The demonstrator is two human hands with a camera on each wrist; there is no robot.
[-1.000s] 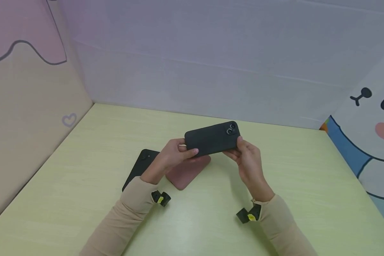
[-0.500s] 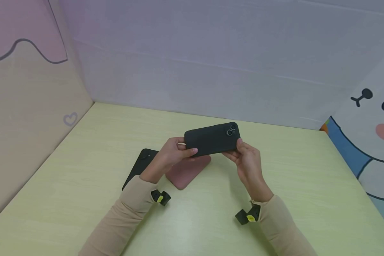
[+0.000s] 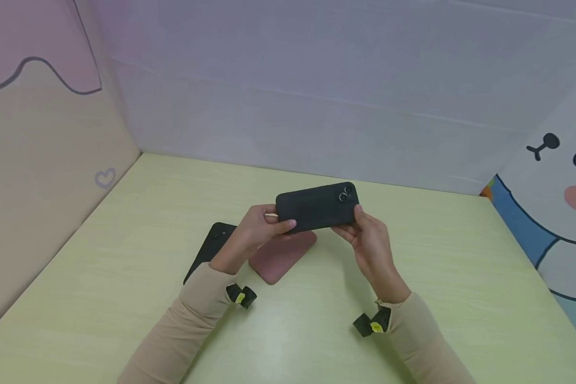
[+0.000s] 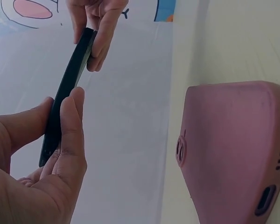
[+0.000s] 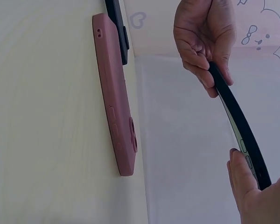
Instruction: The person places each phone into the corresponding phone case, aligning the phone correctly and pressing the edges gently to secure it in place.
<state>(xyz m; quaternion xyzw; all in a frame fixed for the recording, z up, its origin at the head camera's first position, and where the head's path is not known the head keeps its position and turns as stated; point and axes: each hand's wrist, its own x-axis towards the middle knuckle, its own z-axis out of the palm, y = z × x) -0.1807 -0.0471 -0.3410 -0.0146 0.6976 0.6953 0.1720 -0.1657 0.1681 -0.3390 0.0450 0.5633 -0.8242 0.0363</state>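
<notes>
Both hands hold up a phone in a black case (image 3: 317,207), its back and two camera lenses facing me in the head view. My left hand (image 3: 258,230) pinches the left end, thumb on the back and fingers behind. The right hand (image 3: 375,246) grips the lower right corner by thumb and fingers. Edge-on in the right wrist view, the black case curves slightly, and a pale side strip with buttons (image 5: 242,145) shows along it. Beneath, a pink phone case (image 3: 280,260) lies on the table, camera opening and port cutout visible in the left wrist view.
Left of the pink case lies another black phone (image 3: 210,246), partly hidden by the left forearm. All rest on a pale yellow table (image 3: 461,277). A fabric backdrop (image 3: 317,96) stands along the back edge, with printed panels at both sides.
Almost nothing differs. Both hands keep the same grip on the black-cased phone, which has shifted only very slightly.
</notes>
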